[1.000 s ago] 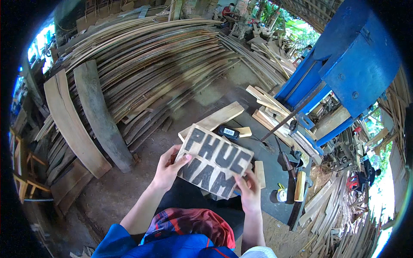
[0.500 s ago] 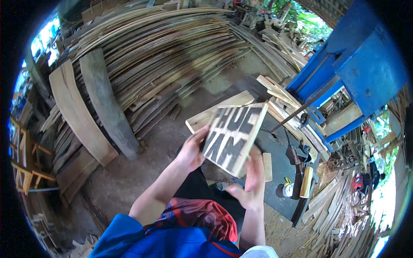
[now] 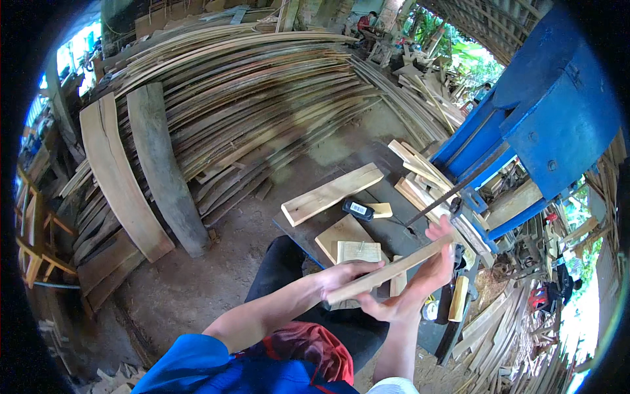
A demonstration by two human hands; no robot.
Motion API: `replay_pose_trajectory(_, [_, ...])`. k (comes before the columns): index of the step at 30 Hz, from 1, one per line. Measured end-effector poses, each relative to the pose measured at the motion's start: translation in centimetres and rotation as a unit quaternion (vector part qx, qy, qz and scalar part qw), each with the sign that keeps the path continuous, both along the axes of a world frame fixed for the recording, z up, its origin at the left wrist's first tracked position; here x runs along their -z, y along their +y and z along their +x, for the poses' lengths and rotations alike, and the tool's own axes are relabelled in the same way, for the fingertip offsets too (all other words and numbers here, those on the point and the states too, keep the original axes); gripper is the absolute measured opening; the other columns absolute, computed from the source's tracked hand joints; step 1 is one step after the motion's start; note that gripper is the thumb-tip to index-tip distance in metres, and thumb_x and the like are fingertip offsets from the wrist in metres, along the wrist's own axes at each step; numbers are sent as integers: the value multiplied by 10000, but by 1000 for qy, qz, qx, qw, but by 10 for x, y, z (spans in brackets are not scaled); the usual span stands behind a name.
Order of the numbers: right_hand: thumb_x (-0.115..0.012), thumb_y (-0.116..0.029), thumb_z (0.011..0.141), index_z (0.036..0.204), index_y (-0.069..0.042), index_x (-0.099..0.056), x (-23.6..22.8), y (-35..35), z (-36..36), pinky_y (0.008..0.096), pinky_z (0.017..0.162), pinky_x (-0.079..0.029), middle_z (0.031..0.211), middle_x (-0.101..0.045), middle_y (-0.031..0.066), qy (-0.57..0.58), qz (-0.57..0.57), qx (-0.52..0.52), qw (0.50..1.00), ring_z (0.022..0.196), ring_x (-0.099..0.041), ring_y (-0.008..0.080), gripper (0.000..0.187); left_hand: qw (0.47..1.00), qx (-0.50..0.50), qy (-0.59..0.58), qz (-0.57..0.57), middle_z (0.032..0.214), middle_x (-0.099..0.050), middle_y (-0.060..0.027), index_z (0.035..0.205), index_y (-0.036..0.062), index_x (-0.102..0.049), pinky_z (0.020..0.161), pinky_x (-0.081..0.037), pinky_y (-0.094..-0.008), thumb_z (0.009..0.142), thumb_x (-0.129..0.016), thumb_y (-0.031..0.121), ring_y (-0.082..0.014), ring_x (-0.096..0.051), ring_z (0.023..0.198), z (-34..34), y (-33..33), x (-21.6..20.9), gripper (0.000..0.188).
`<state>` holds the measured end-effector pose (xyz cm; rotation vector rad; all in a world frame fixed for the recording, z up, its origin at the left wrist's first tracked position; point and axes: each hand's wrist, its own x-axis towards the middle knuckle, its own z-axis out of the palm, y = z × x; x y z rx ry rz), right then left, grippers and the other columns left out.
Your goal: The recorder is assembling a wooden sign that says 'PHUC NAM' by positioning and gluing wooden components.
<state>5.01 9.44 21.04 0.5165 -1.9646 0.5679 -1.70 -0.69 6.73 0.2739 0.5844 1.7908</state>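
Observation:
I hold a flat wooden board (image 3: pixel 394 266) in both hands above my lap, turned so that mostly its long pale edge shows; its broad faces are hardly visible. My left hand (image 3: pixel 341 276) is closed around its near left end. My right hand (image 3: pixel 423 276) grips the far right part, the thumb below the edge and the fingers raised behind it. Beneath the board, a pale wooden block (image 3: pixel 354 250) with a thin metal pin on it lies beside a wider wooden piece (image 3: pixel 342 231). A small black object (image 3: pixel 358 210) with a white label rests close by.
A blue bandsaw (image 3: pixel 551 118) with its blade (image 3: pixel 459 188) stands at the right over a dark table (image 3: pixel 387 190). A thick wooden beam (image 3: pixel 333 193) and stacked wood strips (image 3: pixel 420 171) lie there. Long planks (image 3: pixel 262 98) fill the back left. Offcuts (image 3: pixel 499 322) cover the right floor.
The board has tilted from showing its dark-lettered face to nearly edge-on. My right hand has moved right and my left hand down and right. The block and black object have come into view.

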Motion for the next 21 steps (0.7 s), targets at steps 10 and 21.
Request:
replay_pose_trajectory(10, [-980,-584,454,1638,-257,-35,20,-39,18,691,1085,-335,1576,-139,334,-67,-34,-10,997,1428,-263,577,1550,996,-13,-2,94,1121,-723,-21,1319,71,-628,846,-593,-299,1052,-573,370,-92,-698,970,13,-48,-37,404])
replay_pose_trajectory(21, [-821,-626,680,1626,-175,-120,45,-32,3,585,1199,-292,1635,-204,241,-87,-433,-218,870,1457,-341,434,1261,735,-303,607,23,1683,-90,-259,1607,34,-257,1256,-88,-513,1060,-396,457,-422,-90,1561,53,-64,-88,706])
